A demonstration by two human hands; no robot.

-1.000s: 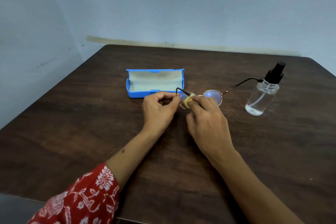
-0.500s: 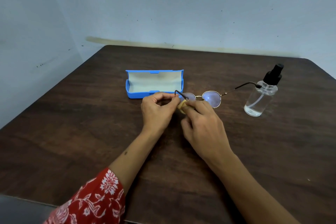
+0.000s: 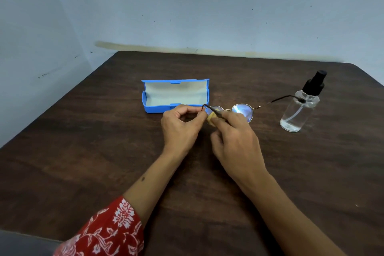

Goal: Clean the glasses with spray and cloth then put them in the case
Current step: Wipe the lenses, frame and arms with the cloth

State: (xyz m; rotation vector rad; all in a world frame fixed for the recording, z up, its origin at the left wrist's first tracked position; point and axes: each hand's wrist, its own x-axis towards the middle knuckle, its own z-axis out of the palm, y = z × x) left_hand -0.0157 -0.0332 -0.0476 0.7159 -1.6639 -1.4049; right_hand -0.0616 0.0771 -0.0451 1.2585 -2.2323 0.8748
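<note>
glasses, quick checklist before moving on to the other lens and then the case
1. Left hand grip on the glasses by the hinge end: ok, fingers pinch the frame.
2. Yellow cloth in the right hand, pressed on the left lens: ok.
3. Left lens wiped clean: cannot tell, cloth and fingers cover it.
4. Right lens free to wipe: ok, uncovered, glare on it.
5. Blue case open and ready: ok, lid up, nothing seen inside.
6. Spray bottle clear of the far temple arm: not ok, the arm tip overlaps the bottle neck in this view.
</note>
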